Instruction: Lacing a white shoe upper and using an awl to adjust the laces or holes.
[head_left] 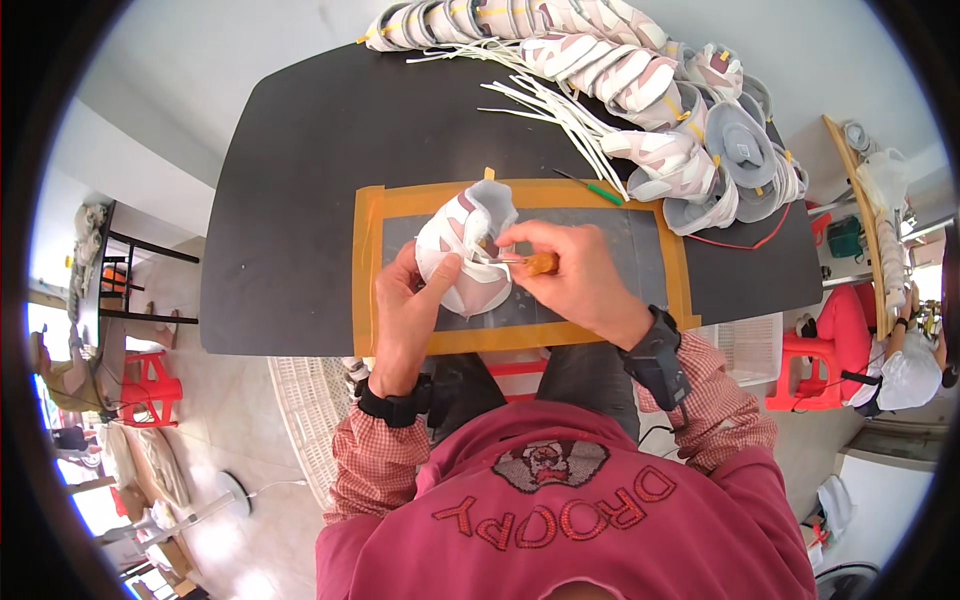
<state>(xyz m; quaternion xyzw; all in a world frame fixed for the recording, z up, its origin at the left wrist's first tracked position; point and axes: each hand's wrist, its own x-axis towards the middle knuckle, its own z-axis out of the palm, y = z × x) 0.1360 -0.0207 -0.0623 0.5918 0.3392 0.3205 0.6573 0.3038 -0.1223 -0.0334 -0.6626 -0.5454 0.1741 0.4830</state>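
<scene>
A white and pale mauve shoe upper with a grey lining lies over the taped mat, its opening away from me. My left hand grips its left side, the thumb pressed on the white straps. My right hand is closed round a small tool with an orange-yellow handle. The tool's thin shaft points left into the straps at the front of the upper. Its tip is hidden there, so I cannot tell whether it is an awl or a hook. The right index finger reaches to the edge of the opening.
A grey mat edged with brown tape lies on the black table. A green-handled tool rests at its far edge. White laces and several shoe uppers are piled far right. A red stool and another person are at the right.
</scene>
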